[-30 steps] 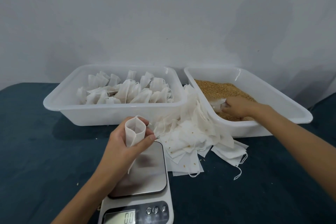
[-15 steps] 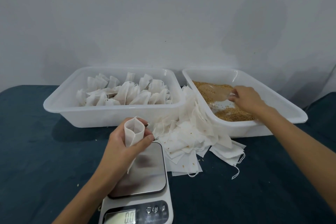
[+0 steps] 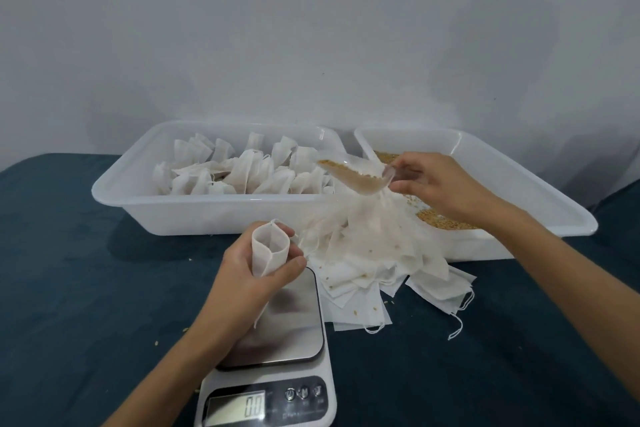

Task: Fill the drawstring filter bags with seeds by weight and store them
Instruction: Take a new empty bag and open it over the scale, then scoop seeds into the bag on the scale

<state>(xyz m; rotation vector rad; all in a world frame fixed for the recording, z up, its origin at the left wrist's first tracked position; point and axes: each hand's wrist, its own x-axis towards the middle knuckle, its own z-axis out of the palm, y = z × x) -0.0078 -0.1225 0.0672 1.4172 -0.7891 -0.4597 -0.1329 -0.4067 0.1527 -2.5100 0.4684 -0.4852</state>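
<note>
One scoop [image 3: 353, 177] of seeds is travelling level, right hand [image 3: 436, 184] fingers pinching its handle, toward the open filter bag [image 3: 268, 251] left-hand [image 3: 252, 274] fingers are gripping above the scale [image 3: 277, 340]; keeping the mouth wide and pouring slowly is advisable.

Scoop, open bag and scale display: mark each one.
scoop [image 3: 353, 177], head view, on its seed-filled bowl.
open bag [image 3: 268, 253], head view, on its front wall.
scale display [image 3: 236, 407], head view, on the screen's middle.

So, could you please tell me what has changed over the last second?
The right hand lifted the clear scoop, loaded with seeds, out of the seed tray and leftward toward the open bag. The left hand kept holding that bag above the scale, still reading zero.
</note>
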